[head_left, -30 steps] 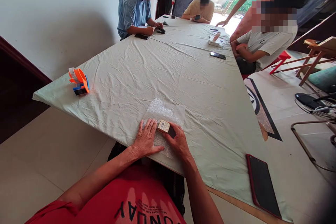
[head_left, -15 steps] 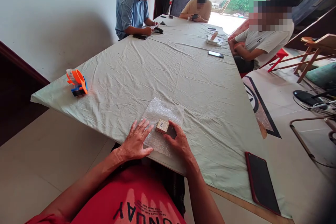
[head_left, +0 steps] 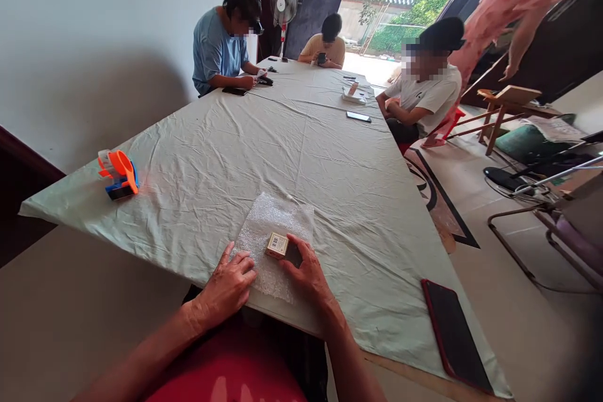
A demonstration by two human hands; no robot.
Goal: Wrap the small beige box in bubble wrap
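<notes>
A sheet of bubble wrap lies flat at the near edge of the cloth-covered table. Near its middle sits a small cardboard box with dark printing on its pale top. My right hand has its thumb and fingertips at the right side of this box, closed on its corners. On the wrap's left edge rests my left hand, its fingers bent and drawn together over the plastic. The left thumb is partly hidden.
An orange and blue tape dispenser stands at the left. A dark phone in a red case lies near the right edge. Another phone and a white box lie farther back. Several people sit or stand around the far end.
My left hand has gone from spread flat to bent fingers at the wrap's edge. My right hand keeps its place at the box. The view has tilted up and shifted right.
</notes>
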